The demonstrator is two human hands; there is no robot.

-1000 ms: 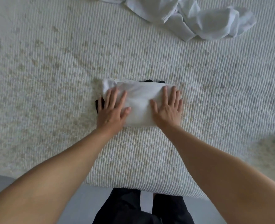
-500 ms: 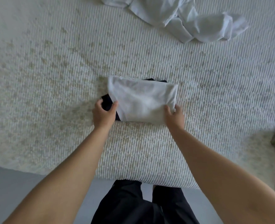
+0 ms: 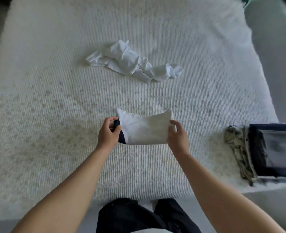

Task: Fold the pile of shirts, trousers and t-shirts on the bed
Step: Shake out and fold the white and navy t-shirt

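Note:
A folded white garment with a dark trim (image 3: 144, 129) hangs lifted a little above the bed (image 3: 54, 98), sagging in the middle. My left hand (image 3: 109, 132) grips its left end, fingers curled over the dark edge. Its right end is pinched by my right hand (image 3: 177, 134). Farther back, a crumpled white garment (image 3: 132, 62) lies unfolded on the ribbed cream bedcover.
At the bed's right side lies a stack of folded clothes: a patterned greenish piece (image 3: 238, 152) beside a dark one (image 3: 276, 148). The bed's near edge is just in front of my dark trousers (image 3: 135, 216). Grey floor shows on the right.
My hands went from pressing flat on the folded garment to gripping its two ends and lifting it off the bed. The camera tilted up, showing more of the bed and the folded stack.

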